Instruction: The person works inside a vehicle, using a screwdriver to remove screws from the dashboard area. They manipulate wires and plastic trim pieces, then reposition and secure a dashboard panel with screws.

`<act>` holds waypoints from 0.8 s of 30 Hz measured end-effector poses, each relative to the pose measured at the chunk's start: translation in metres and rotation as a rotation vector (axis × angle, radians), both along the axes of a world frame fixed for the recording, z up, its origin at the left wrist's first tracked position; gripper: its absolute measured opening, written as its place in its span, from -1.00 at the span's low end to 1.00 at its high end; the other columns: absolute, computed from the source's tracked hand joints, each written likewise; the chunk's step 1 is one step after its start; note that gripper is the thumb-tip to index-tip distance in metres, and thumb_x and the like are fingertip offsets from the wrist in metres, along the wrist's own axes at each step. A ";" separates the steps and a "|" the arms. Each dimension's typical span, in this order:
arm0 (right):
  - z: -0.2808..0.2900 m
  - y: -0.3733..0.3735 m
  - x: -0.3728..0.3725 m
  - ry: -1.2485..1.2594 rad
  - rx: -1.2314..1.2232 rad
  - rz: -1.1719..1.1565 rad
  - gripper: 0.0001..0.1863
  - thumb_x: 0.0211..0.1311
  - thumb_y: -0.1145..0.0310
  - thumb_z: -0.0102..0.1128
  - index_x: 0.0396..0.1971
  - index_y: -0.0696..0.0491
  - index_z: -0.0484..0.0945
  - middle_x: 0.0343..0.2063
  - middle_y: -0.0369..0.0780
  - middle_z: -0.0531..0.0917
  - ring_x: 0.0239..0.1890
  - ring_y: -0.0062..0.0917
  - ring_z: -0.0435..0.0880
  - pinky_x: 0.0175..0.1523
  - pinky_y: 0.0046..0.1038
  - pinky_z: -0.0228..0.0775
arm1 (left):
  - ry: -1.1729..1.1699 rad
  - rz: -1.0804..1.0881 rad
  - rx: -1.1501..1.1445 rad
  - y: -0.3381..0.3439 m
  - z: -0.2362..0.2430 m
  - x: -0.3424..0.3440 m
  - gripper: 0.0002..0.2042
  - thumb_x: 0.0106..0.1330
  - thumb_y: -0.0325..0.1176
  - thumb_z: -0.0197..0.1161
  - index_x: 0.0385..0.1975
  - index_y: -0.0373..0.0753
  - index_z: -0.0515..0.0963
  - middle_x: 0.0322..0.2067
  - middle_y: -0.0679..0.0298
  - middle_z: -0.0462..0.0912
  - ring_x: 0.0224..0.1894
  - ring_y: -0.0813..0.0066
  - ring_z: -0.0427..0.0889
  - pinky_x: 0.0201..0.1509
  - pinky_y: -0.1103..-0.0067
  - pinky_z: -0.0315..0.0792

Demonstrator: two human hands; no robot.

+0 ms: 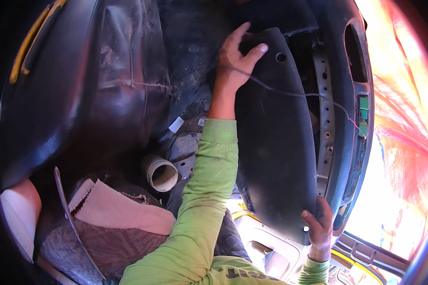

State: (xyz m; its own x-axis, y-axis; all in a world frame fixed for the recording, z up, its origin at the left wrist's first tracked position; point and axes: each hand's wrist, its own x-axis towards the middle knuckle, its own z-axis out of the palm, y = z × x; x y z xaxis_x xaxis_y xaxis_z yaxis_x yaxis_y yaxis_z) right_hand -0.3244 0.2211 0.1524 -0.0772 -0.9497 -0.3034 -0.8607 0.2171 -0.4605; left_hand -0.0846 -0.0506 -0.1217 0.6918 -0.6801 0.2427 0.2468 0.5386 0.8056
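A long, dark dashboard panel lies lengthwise between my two hands, a round hole near its far end. At that far end, my left hand grips the panel's left edge, thumb resting on its face and index finger stretched out. Down at the near right corner, my right hand is closed on the panel, with its thumb on the face and the other fingers partly hidden. A thin dark cable runs from my left wrist across the panel to the dashboard.
Right of the panel, a gap exposes a perforated metal bar. Green parts sit in the dashboard's slot. A pale round tube and a pink cloth lie left of my arm. Yellow-handled pliers rest at the far left. A door is nearby.
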 end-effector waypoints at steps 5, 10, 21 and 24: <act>0.003 -0.007 0.007 -0.055 -0.023 -0.030 -0.56 0.24 0.41 0.39 0.06 0.28 0.52 -0.27 -0.28 0.63 -0.25 -0.65 0.52 -0.11 -0.56 0.38 | 0.366 0.109 0.523 0.014 -0.071 -0.020 -0.18 0.24 0.01 0.50 0.40 -0.34 0.35 0.37 -0.14 0.42 0.36 -0.02 0.49 0.43 0.30 0.33; 0.004 -0.009 0.002 -0.121 -0.049 -0.050 -0.52 0.21 0.37 0.42 0.06 0.28 0.52 -0.24 -0.26 0.64 -0.21 -0.64 0.53 -0.07 -0.56 0.39 | 0.981 -0.309 0.411 0.042 -0.141 -0.082 -0.07 0.26 0.18 0.46 0.44 -0.34 0.26 0.37 -0.06 0.41 0.36 0.05 0.45 0.43 0.31 0.31; -0.002 -0.004 0.001 0.237 -0.124 0.162 -0.56 0.17 0.51 0.38 0.06 0.28 0.54 -0.23 -0.12 0.67 -0.38 -0.56 0.61 -0.21 -0.54 0.45 | 1.153 -0.605 0.055 0.054 -0.133 -0.131 -0.29 0.20 0.11 0.55 0.16 -0.30 0.50 0.00 0.18 0.63 0.08 0.29 0.59 0.21 0.32 0.50; 0.011 0.002 0.011 0.470 -0.273 0.270 -0.52 0.07 0.58 0.38 0.05 0.26 0.57 -0.18 -0.03 0.68 -0.32 -0.39 0.68 -0.16 -0.42 0.50 | 1.078 -0.574 0.198 0.047 -0.125 -0.137 -0.29 0.18 0.07 0.58 0.14 -0.35 0.49 -0.02 0.12 0.62 0.04 0.31 0.61 0.14 0.34 0.54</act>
State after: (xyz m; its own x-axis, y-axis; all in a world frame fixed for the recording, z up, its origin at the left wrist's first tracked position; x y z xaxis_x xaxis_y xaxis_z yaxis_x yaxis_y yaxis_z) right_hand -0.3137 0.2235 0.1630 0.1108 -0.9931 -0.0378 -0.9936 -0.1099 -0.0260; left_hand -0.2212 -0.0040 -0.2463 0.0644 -0.9111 -0.4071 0.9946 0.0255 0.1003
